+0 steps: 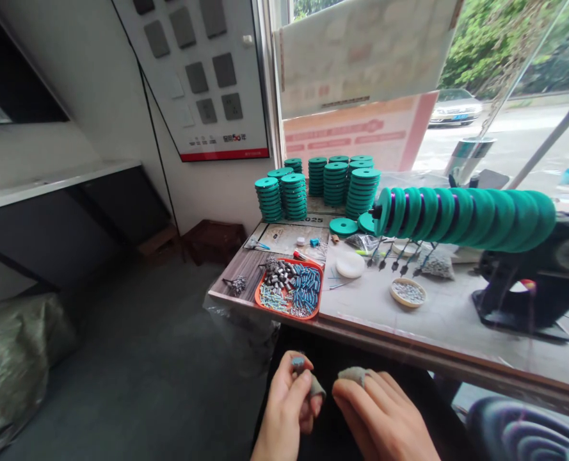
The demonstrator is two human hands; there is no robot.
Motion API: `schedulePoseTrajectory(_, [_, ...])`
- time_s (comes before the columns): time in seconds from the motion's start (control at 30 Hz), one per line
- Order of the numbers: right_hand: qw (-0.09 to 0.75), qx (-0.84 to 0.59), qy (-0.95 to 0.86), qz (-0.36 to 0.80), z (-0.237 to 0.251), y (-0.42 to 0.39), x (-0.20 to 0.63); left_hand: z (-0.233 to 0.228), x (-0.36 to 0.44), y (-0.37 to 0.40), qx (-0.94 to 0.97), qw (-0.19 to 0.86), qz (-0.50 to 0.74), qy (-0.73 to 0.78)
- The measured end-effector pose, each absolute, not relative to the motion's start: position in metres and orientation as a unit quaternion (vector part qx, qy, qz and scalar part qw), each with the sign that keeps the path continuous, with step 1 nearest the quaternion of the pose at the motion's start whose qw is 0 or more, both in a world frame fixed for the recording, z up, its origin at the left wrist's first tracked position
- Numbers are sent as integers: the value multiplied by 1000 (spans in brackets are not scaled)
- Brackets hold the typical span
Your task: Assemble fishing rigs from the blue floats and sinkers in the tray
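Left hand (287, 410) pinches a small blue piece (297, 363) at its fingertips, below the table (409, 346) edge; right hand (383, 416) — fingers curled, holding nothing visible — sits just beside it; orange tray (265, 296) above.

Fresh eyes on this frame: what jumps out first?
Probably the long row of teal discs threaded side by side on a black machine at the right of the table, with stacks of the same discs by the window behind. Next, the orange tray of small blue and grey pieces at the table's front edge. Below the table, the left hand pinches a small blue piece, fingertips cloth-wrapped, beside the right hand.
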State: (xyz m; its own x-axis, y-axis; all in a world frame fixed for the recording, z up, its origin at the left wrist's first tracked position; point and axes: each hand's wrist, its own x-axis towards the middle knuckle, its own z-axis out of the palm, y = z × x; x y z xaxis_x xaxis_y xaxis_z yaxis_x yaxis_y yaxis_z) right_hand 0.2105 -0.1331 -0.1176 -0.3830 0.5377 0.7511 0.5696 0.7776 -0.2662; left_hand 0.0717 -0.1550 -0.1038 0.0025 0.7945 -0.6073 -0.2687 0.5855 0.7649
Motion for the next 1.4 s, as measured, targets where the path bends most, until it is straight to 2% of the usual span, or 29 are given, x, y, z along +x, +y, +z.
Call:
schedulePoseTrajectory(0.43, [388, -328, -861, 4, -124, -137, 211, -108, 76, -156, 266, 639, 388, 609])
schedulePoseTrajectory(0.6, [381, -323, -866, 5, -125, -137, 211, -105, 77, -157, 312, 590, 392, 633])
schedulePoseTrajectory(0.83, [385, -325, -864, 5, -125, -137, 212, -113, 76, -159, 343, 565, 390, 641])
schedulePoseTrajectory(1.1, [414, -371, -831, 2, -122, -134, 212, -101, 75, -163, 375, 501, 364, 690])
schedulePoseTrajectory(1.4, [419, -387, -821, -26, -118, -135, 214, -108, 72, -162, 415, 495, 347, 680])
